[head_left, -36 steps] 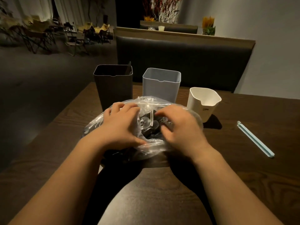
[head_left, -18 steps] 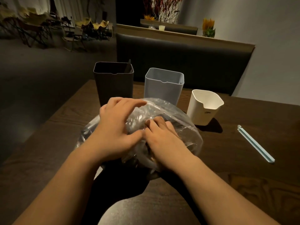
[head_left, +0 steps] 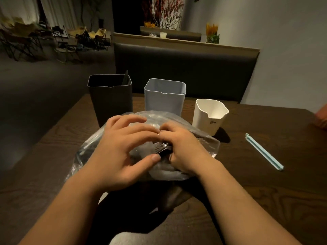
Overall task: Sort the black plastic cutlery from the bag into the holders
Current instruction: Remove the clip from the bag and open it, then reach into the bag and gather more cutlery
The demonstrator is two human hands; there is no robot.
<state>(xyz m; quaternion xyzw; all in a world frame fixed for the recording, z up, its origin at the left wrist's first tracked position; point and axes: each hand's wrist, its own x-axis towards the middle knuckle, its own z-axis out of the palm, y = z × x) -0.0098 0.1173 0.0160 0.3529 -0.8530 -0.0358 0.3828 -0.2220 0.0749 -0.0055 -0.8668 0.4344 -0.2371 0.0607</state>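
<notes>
A clear plastic bag [head_left: 209, 145] of black cutlery lies on the wooden table [head_left: 265, 200] in front of me. My left hand [head_left: 122, 152] rests spread over the top of the bag, thumb stretched toward the opening. My right hand [head_left: 184, 149] is inside the bag's mouth with its fingers curled round a black fork [head_left: 160, 148], whose tines show between the two hands. Behind the bag stand three holders: a black one [head_left: 109, 101] with one black piece [head_left: 126, 79] sticking out, a grey one [head_left: 164, 98] and a smaller white one [head_left: 208, 117].
A pale blue bag-sealing stick [head_left: 263, 151] lies on the table to the right. A dark padded bench back [head_left: 185, 68] runs behind the table. Something orange [head_left: 322, 117] shows at the right edge. The table's left edge drops to the floor.
My right hand has gone deeper into the bag and closed on a fork. My left hand has spread wider over the bag, thumb out.
</notes>
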